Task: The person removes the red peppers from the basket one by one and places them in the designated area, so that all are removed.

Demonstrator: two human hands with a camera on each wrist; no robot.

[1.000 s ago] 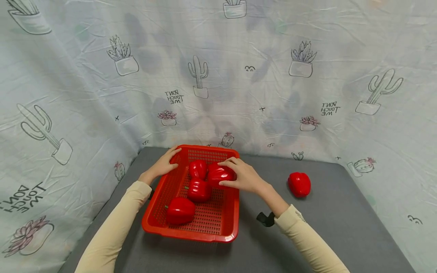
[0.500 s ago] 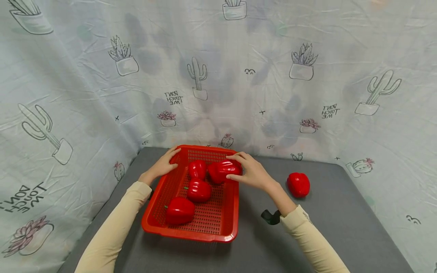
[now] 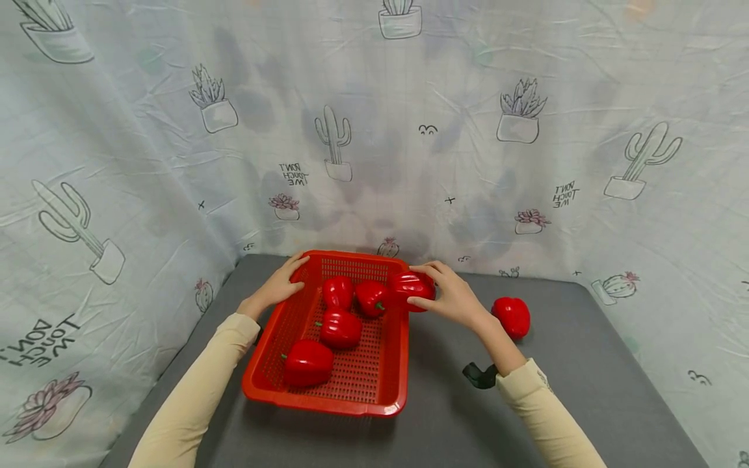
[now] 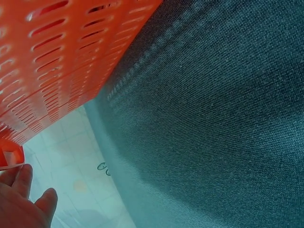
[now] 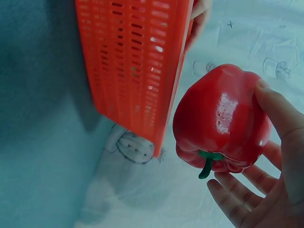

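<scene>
In the head view, my right hand [image 3: 458,300] holds a glossy red bell pepper [image 3: 411,290] between thumb and fingers, over the right rim of the red plastic basket [image 3: 322,403]. The right wrist view shows this bell pepper [image 5: 221,118] with its green stem pointing down, beside the basket's slotted wall [image 5: 126,61]. My left hand [image 3: 279,285] rests on the basket's left rim near the far corner, fingers extended and thumb spread. Inside the basket lie several more red bell peppers, including one [image 3: 371,298] near the held one and another [image 3: 308,362] toward the front.
Another red bell pepper [image 3: 512,316] lies on the grey tabletop [image 3: 562,377], right of the basket. A pale curtain [image 3: 386,156] printed with cacti and succulents hangs behind the table and along its sides. A black strap [image 3: 480,376] shows at my right wrist.
My right hand has lifted the bell pepper and carried it rightward from inside the basket to over its right rim, uncovering another bell pepper. The left hand has stayed on the rim.
</scene>
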